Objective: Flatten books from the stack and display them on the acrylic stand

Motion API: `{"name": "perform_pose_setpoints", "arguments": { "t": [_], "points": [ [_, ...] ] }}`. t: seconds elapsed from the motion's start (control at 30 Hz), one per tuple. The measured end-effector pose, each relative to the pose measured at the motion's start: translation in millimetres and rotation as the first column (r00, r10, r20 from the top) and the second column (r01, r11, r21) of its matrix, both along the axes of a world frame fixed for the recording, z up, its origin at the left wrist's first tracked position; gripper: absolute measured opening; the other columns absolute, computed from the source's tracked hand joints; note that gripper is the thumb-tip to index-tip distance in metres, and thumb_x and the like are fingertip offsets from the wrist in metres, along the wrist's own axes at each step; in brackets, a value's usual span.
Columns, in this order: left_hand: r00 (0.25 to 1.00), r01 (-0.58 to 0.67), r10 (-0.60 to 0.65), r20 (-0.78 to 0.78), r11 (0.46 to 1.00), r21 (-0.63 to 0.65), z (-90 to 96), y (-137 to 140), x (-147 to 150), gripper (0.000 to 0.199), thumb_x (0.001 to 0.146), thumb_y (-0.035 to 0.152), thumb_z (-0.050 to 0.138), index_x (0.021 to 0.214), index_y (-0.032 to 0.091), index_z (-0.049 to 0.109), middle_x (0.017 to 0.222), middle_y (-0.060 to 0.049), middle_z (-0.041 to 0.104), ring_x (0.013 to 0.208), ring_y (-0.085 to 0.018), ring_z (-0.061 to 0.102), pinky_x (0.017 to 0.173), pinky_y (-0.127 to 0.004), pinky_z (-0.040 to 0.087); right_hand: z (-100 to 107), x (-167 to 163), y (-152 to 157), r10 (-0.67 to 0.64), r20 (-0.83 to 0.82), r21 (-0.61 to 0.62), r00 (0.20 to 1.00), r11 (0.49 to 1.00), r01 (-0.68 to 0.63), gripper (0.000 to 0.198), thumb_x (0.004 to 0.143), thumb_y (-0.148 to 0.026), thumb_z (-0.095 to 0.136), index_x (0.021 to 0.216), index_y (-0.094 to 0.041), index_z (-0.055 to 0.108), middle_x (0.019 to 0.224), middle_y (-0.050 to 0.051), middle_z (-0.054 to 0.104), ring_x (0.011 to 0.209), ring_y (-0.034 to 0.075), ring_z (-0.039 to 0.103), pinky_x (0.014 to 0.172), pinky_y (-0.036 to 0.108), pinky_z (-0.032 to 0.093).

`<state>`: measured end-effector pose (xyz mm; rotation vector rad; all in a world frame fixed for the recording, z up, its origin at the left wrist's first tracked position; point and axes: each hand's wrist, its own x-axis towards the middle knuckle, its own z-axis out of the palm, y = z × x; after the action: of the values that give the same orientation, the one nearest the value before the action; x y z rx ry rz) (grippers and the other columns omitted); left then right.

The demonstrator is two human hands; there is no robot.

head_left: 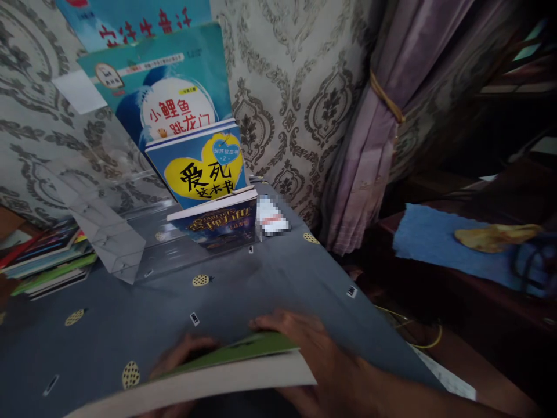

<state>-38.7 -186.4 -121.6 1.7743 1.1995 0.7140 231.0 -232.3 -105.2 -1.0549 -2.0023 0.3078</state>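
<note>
A book with a green cover (pixel 243 351) and thick white page edges is tilted low at the front, over the table. My right hand (pixel 324 354) is closed around its right end, fingers over the green cover. Behind the book's far side, my left hand (pixel 185 351) grips it too, partly hidden by the book and blurred. Beyond them stands a clear acrylic rack (pixel 117 249). It holds a dark-covered book (pixel 221 226) in front, a blue book with a yellow heart (pixel 204 168) behind that, and a teal book (pixel 174 87) further up.
A pile of books (pixel 52 267) lies at the left. Patterned grey cloth covers the table (pixel 278 284); its right edge runs diagonally. A pixelated white item (pixel 272 216) lies beside the rack. At right are a tied purple curtain (pixel 369 145) and a blue cloth (pixel 429 241).
</note>
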Motion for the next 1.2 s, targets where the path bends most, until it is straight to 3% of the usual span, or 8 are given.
{"name": "perform_pose_setpoints", "arguments": {
  "t": [0.1,0.3,0.43,0.6,0.8,0.93,1.2],
  "points": [
    [0.998,-0.054,0.054,0.019,0.998,0.027,-6.3,3.2,-2.8,0.032,0.076,0.053,0.077,0.099,0.032,0.082,0.099,-0.003,0.081,0.097,-0.029,0.075,0.088,-0.035,0.064,-6.4,-2.6,0.5,-0.031,-0.017,-0.024,0.999,0.999,0.031,0.032,0.095,-0.016,0.049,0.126,-0.016,0.055,0.106,0.014,0.077,0.098,0.024,0.075,0.084,0.035,0.061],
    [0.951,-0.298,0.299,0.072,0.954,-0.026,-17.4,2.4,4.3,0.031,0.072,0.052,0.084,0.085,0.025,0.083,0.098,-0.006,0.082,0.101,-0.031,0.075,0.096,-0.037,0.061,-11.1,-5.0,6.2,-0.020,-0.090,-0.058,0.996,0.998,0.015,0.030,0.102,-0.019,0.043,0.130,-0.018,0.053,0.110,0.012,0.075,0.101,0.023,0.073,0.088,0.037,0.060],
    [0.942,-0.277,0.292,0.163,0.955,-0.111,-12.6,8.9,18.7,0.046,0.073,0.056,0.082,0.100,0.019,0.080,0.114,-0.010,0.079,0.110,-0.033,0.073,0.098,-0.038,0.060,-6.0,-4.3,12.7,-0.049,-0.166,-0.169,0.985,0.985,0.020,0.035,0.104,-0.022,0.042,0.137,-0.021,0.051,0.114,0.011,0.073,0.101,0.023,0.072,0.088,0.040,0.060],
    [0.919,-0.192,0.266,0.291,0.946,-0.261,-3.9,22.8,35.6,0.069,0.071,0.053,0.086,0.125,0.014,0.068,0.124,-0.014,0.075,0.117,-0.035,0.071,0.097,-0.039,0.061,-2.7,-3.1,20.3,-0.108,-0.277,-0.266,0.955,0.964,0.032,0.032,0.103,-0.024,0.042,0.132,-0.021,0.056,0.110,0.009,0.073,0.096,0.021,0.070,0.089,0.040,0.058],
    [0.870,-0.150,0.284,0.402,0.931,-0.333,6.3,30.7,59.3,0.076,0.070,0.049,0.088,0.132,0.016,0.059,0.128,-0.014,0.073,0.115,-0.035,0.072,0.094,-0.042,0.062,-7.2,2.3,26.7,-0.197,-0.334,-0.302,0.922,0.949,0.093,0.027,0.103,-0.029,0.043,0.123,-0.019,0.059,0.104,0.009,0.074,0.089,0.021,0.069,0.076,0.037,0.055],
    [0.901,-0.104,0.224,0.371,0.942,-0.318,6.6,38.5,60.5,0.076,0.070,0.049,0.088,0.133,0.017,0.059,0.127,-0.014,0.074,0.110,-0.035,0.073,0.093,-0.044,0.062,-7.4,6.9,31.3,-0.200,-0.352,-0.295,0.914,0.951,0.094,0.026,0.103,-0.031,0.044,0.120,-0.020,0.060,0.098,0.006,0.074,0.083,0.020,0.068,0.070,0.033,0.053],
    [0.876,-0.106,0.219,0.430,0.956,-0.272,8.6,44.2,67.8,0.075,0.070,0.048,0.088,0.130,0.016,0.056,0.126,-0.015,0.073,0.113,-0.037,0.072,0.097,-0.048,0.060,0.4,11.1,44.6,-0.197,-0.384,-0.329,0.902,0.942,0.066,0.026,0.101,-0.032,0.046,0.117,-0.020,0.062,0.098,0.006,0.075,0.086,0.021,0.070,0.071,0.032,0.054]
  ]
}}
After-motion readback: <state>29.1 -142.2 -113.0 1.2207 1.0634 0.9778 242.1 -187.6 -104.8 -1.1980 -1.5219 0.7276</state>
